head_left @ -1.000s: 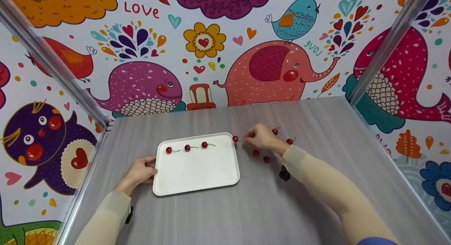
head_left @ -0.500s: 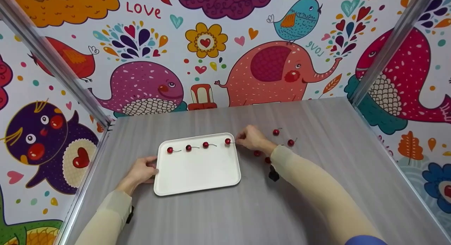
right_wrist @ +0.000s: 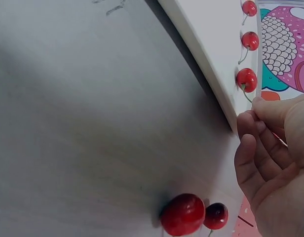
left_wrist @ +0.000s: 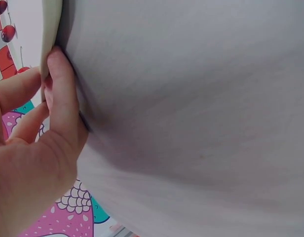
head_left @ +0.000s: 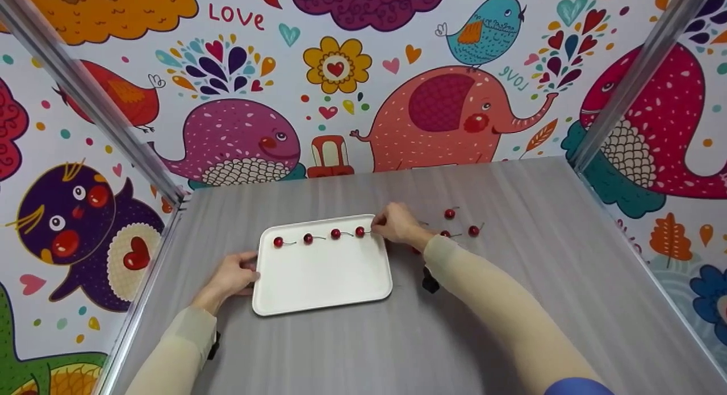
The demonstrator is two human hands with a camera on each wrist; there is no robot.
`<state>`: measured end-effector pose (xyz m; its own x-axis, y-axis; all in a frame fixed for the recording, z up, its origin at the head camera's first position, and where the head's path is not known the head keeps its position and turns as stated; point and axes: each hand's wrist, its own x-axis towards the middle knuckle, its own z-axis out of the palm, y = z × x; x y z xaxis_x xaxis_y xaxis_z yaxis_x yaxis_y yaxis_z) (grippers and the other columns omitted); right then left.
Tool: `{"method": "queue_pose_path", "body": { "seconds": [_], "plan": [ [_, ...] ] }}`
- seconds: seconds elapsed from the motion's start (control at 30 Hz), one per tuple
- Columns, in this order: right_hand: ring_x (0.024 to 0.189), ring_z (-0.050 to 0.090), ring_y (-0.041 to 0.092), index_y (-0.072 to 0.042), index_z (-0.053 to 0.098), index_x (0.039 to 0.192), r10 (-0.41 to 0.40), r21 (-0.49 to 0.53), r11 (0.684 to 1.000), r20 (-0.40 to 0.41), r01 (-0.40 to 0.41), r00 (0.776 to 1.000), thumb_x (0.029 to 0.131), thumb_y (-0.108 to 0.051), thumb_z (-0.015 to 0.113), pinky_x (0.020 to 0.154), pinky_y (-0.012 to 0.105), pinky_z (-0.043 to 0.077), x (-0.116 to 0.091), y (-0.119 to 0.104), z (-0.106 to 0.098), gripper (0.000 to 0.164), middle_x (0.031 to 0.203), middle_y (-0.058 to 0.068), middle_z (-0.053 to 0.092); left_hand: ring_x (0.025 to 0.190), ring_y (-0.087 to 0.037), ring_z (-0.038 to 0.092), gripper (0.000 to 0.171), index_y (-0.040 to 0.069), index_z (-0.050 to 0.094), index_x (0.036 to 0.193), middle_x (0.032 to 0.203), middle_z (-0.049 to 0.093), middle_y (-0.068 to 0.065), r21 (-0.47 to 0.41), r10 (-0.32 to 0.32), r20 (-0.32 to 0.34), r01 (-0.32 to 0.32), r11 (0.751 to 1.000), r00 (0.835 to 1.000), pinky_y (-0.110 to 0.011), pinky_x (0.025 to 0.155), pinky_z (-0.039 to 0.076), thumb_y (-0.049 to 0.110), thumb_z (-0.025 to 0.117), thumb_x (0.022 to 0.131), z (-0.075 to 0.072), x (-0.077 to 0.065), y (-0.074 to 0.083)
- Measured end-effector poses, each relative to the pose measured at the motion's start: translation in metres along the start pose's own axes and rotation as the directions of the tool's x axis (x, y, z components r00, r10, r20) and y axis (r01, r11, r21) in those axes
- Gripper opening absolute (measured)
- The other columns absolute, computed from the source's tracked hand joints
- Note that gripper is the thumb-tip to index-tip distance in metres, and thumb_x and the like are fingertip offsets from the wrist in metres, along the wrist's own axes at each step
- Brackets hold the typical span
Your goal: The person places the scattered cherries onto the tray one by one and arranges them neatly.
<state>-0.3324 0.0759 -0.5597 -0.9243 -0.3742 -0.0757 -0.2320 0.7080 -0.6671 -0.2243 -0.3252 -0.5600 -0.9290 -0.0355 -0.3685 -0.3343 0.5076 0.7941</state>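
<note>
A white rectangular tray [head_left: 324,275] lies on the table. Along its far side runs a row of red cherries with stems, among them a cherry at the left end [head_left: 278,242]. My left hand [head_left: 232,277] grips the tray's left edge, its fingers and thumb on the rim [left_wrist: 52,29] in the left wrist view. At the tray's far right corner, my right hand [head_left: 396,223] pinches the stem of the rightmost cherry [head_left: 360,232]. In the right wrist view that cherry [right_wrist: 247,80] is at the tray's surface, its stem running to the thumb and fingertip.
Several loose cherries lie on the grey table [head_left: 352,355] right of the tray, including one at the back [head_left: 450,213] and one farther right [head_left: 473,231]. The right wrist partly hides others. Printed wall panels [head_left: 335,116] and metal posts [head_left: 613,88] enclose the table.
My right hand has moved left, carrying the cherry by its stem from beside the tray over the rim into the row. My left hand has stayed on the tray's edge.
</note>
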Motion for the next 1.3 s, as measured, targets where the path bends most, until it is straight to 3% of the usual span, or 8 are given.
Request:
{"method": "queue_pose_path", "body": {
  "seconds": [0.33,0.6,1.07,1.3],
  "plan": [
    [0.093,0.075,0.017,-0.004,0.089,0.11,0.0,0.03,1.0,-0.035,0.001,0.999,0.102,-0.012,0.081,0.089,0.041,0.068,0.0,0.002,0.001,0.014,0.109,0.013,0.087,0.085,-0.018,0.069,0.074,-0.013,0.043,0.164,0.104,0.055,-0.008,0.014,0.011,-0.007,-0.011,1.0,1.0,-0.04,0.075,0.067,-0.006,0.064,0.094,0.001,0.001,0.003],
    [0.097,0.079,0.025,-0.001,0.089,0.107,-0.064,0.021,0.998,-0.064,0.065,0.996,0.102,-0.007,0.077,0.085,0.042,0.068,-0.003,0.004,0.001,0.015,0.109,0.015,0.087,0.082,-0.016,0.067,0.074,-0.009,0.046,0.165,0.1,0.053,-0.005,0.01,-0.005,-0.009,0.005,1.0,1.0,-0.037,0.072,0.065,-0.007,0.064,0.094,0.002,0.001,0.003],
    [0.088,0.074,0.017,-0.002,0.089,0.106,-0.057,0.016,0.998,-0.074,0.059,0.996,0.102,-0.008,0.077,0.081,0.039,0.067,-0.003,0.007,0.002,0.014,0.106,0.014,0.087,0.083,-0.016,0.068,0.074,-0.009,0.046,0.165,0.101,0.054,-0.006,0.019,0.001,-0.019,-0.001,1.0,1.0,-0.038,0.073,0.067,-0.007,0.064,0.093,0.001,0.001,0.002],
    [0.093,0.077,0.022,-0.002,0.089,0.108,-0.077,0.025,0.996,-0.098,0.08,0.992,0.101,-0.007,0.077,0.086,0.044,0.068,-0.008,0.011,0.002,0.015,0.108,0.015,0.087,0.087,-0.018,0.068,0.074,-0.009,0.046,0.166,0.103,0.055,-0.008,0.03,-0.011,-0.021,0.011,0.999,1.0,-0.038,0.075,0.066,-0.007,0.065,0.094,0.001,0.0,0.0]
  ]
}}
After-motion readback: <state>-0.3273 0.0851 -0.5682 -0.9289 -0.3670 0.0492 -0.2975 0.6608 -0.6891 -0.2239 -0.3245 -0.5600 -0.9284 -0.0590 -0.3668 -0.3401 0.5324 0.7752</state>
